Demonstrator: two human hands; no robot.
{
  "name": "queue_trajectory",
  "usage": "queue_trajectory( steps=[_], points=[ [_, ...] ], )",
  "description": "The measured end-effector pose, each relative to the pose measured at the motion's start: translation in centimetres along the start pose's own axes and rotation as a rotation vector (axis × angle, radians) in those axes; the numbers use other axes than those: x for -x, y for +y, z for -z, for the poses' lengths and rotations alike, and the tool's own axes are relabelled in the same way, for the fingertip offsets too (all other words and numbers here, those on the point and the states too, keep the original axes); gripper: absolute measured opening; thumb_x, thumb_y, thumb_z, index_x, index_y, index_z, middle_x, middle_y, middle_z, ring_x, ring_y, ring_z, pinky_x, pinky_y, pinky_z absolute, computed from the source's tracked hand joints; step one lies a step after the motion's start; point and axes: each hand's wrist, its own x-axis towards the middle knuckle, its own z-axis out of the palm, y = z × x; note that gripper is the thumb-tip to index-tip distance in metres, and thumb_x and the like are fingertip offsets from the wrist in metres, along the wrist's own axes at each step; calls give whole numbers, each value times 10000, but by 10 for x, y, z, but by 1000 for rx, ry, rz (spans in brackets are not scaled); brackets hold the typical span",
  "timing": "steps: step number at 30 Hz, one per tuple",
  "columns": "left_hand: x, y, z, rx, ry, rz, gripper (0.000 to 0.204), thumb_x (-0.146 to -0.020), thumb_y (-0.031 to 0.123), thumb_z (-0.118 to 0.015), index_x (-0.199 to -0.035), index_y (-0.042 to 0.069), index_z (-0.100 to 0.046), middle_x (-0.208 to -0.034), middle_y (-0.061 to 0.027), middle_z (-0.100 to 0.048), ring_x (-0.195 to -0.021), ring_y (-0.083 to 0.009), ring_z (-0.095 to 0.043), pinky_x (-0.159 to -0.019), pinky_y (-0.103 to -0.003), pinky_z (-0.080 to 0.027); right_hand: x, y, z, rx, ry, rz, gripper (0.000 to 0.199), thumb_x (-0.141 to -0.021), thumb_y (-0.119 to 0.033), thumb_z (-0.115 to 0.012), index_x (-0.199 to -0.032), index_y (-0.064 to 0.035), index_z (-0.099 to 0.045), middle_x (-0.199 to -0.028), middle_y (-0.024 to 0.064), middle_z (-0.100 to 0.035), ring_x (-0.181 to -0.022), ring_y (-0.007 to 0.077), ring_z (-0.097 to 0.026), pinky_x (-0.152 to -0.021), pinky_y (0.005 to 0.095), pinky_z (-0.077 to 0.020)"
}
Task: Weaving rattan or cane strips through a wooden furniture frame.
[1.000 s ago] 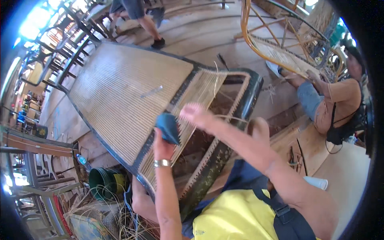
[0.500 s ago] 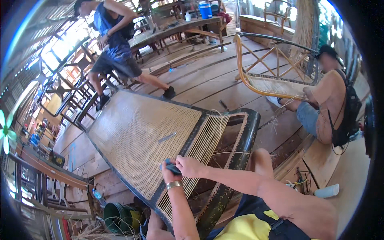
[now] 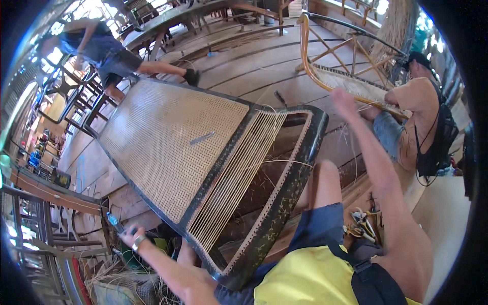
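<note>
A dark-framed chair panel with floral decoration lies across my lap. Woven cane mesh fills its wide part, and pale cane strands span the opening nearer me. My left hand is out past the panel's left edge, curled around a small dark object whose kind I cannot make out. Raised over the floor beyond the panel's right end, my right hand is closed and somewhat blurred; what it holds, if anything, is not visible. A flat metal blade-like tool rests on the mesh.
At the right a seated person works at another curved cane frame. Another person leans at the panel's far left end. Chair frames, a bottle and a green bucket stand left. A dark-handled tool lies beyond.
My hands, together over the strands before, are now wide apart: the left went down and left with the dark object, the right up and right. The far-left person leans further left.
</note>
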Motion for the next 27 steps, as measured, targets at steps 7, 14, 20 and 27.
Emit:
queue_trajectory(
  steps=[7,14,20,27],
  points=[
    [194,-2,-102,-28,-306,360,468,-899,468,-685,-1066,37,-611,-908,-103,-661,-733,-204,-639,-624,-325,-567,-22,-51,-23,-412,186,-15,245,-933,-277,-602,-1008,-67,-705,-896,109,-696,-828,236,-651,-755,367,-509],
    [357,-110,-162,-305,-666,768,591,-912,529,-654,-1208,30,-546,-1058,-148,-661,-786,-225,-644,-636,-370,-571,0,-322,-48,-194,75,999,170,-801,-117,-576,-890,-139,-720,-897,81,-682,-935,302,-650,-804,437,-522],
    [394,-31,-202,-612,-819,-248,640,-861,264,-796,-1351,20,-465,-1048,-99,-643,-822,-165,-624,-726,-284,-537,75,-373,-34,556,-373,1783,54,-772,-223,-650,-803,-230,-694,-840,-36,-670,-912,215,-629,-793,437,-482],
    [351,-64,-178,-666,-909,83,402,-894,202,-755,-1167,11,-529,-943,-85,-658,-769,-200,-675,-646,-295,-550,102,-386,-23,201,-780,1665,97,-815,-204,-650,-890,-232,-704,-868,-34,-677,-1007,204,-624,-848,468,-457]
  ],
)
